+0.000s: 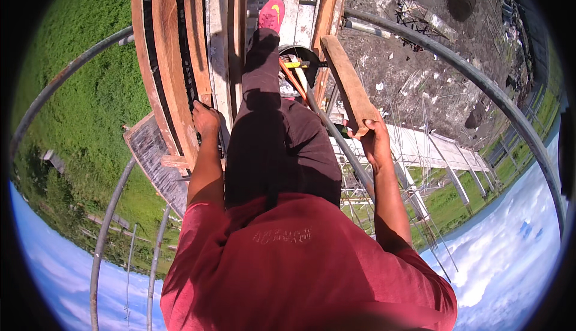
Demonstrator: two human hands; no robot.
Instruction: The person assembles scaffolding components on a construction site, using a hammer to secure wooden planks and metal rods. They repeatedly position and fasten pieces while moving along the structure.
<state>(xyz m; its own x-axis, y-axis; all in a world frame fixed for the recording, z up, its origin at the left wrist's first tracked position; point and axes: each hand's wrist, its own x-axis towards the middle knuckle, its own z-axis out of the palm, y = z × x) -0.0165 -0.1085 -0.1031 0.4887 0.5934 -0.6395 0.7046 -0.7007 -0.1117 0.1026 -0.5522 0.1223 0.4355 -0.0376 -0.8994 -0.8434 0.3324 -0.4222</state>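
Observation:
My right hand (376, 141) is closed around the near end of a short wooden plank (349, 82), with the thumb over its face. The plank slants up and away toward the scaffold's inner side. On the left, my left hand (206, 119) is closed at the end of a wooden beam (195, 37), beside the narrow gap between the timbers. Some of its fingers are hidden. Between my leg and the plank sits a black bucket (315, 61) with several tools in it, among them a yellow one (296, 64).
Several long timbers (165, 43) run away on the left, over a weathered board (157, 166). Metal scaffold pipes (462, 61) curve round both sides, and one pipe (342, 145) passes beside my right leg. Thin rebar rods (427, 151) stand at right. Far below lie dirt ground and grass.

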